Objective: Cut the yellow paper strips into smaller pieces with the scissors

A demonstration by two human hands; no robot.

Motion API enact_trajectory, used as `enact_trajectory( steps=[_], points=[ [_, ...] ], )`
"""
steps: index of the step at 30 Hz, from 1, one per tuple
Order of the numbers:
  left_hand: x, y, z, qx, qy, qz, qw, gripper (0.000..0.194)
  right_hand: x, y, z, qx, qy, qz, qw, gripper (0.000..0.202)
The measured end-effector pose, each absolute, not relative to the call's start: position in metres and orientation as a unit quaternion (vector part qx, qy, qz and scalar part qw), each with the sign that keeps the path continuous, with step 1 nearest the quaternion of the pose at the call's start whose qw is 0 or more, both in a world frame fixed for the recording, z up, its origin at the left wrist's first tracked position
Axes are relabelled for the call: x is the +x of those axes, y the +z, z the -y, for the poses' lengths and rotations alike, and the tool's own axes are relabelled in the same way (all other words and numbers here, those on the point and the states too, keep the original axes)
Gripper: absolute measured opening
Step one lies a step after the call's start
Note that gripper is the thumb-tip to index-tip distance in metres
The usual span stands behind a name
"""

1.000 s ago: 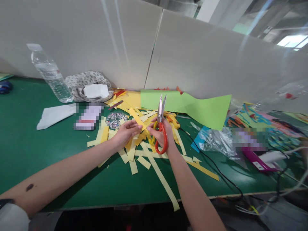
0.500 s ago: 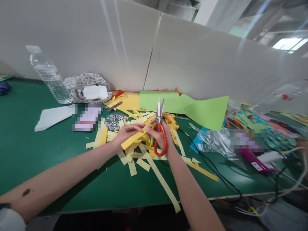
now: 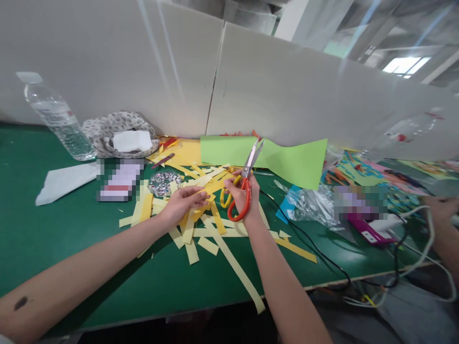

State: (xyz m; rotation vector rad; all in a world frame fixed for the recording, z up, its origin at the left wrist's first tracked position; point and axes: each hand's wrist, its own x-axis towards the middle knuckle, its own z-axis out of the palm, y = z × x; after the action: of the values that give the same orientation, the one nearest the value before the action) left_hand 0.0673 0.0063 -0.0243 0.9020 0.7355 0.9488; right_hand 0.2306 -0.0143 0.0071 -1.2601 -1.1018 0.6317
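Observation:
My left hand (image 3: 183,204) is closed, with thumb and fingers pinching a yellow paper strip (image 3: 216,185) above the pile. My right hand (image 3: 251,193) grips scissors (image 3: 247,172) with one red and one yellow handle loop. The scissors' blades point up and slightly right, a little apart, away from the strip. The strip's far end reaches my right hand's fingertips. Beneath both hands lie many pale and deeper yellow paper strips (image 3: 210,245). A round clear dish of small shiny beads or gems (image 3: 165,183) sits left of the pile.
Green paper (image 3: 263,157) leans at the grey partition (image 3: 287,86). At left stand a water bottle (image 3: 59,114), a patterned pouch (image 3: 118,122) and a phone (image 3: 120,181). Right are plastic wrap (image 3: 315,205), a black cable (image 3: 308,239), a magenta power strip (image 3: 369,231) and another person's hand (image 3: 442,212).
My left hand now pinches the yellow strip, which stretches toward my right hand rather than pointing down-left. The scissors have tilted to the right. The view has shifted slightly right.

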Motion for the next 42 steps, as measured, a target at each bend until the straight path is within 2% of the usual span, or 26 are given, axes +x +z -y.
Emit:
enact_trajectory(
  steps=[9, 13, 19, 42],
  points=[
    [0.0666, -0.0331, -0.0058, 0.469, 0.39, -0.318, 0.725, 0.018, 0.2325, 0.0113, 0.014, -0.542, 0.281, 0.439, 0.659, 0.032],
    [0.0664, -0.0337, -0.0067, 0.469, 0.398, -0.328, 0.717, 0.017, 0.2321, 0.0072, 0.0132, -0.526, 0.303, 0.467, 0.643, 0.036],
    [0.067, -0.0308, -0.0048, 0.485, 0.393, -0.325, 0.711, 0.017, 0.2296, 0.0064, 0.0146, -0.53, 0.285, 0.478, 0.64, 0.03],
    [0.0676, -0.0246, -0.0023, 0.509, 0.362, -0.334, 0.706, 0.02, 0.2309, 0.0097, 0.0138, -0.521, 0.24, 0.422, 0.702, 0.029]
  ],
)
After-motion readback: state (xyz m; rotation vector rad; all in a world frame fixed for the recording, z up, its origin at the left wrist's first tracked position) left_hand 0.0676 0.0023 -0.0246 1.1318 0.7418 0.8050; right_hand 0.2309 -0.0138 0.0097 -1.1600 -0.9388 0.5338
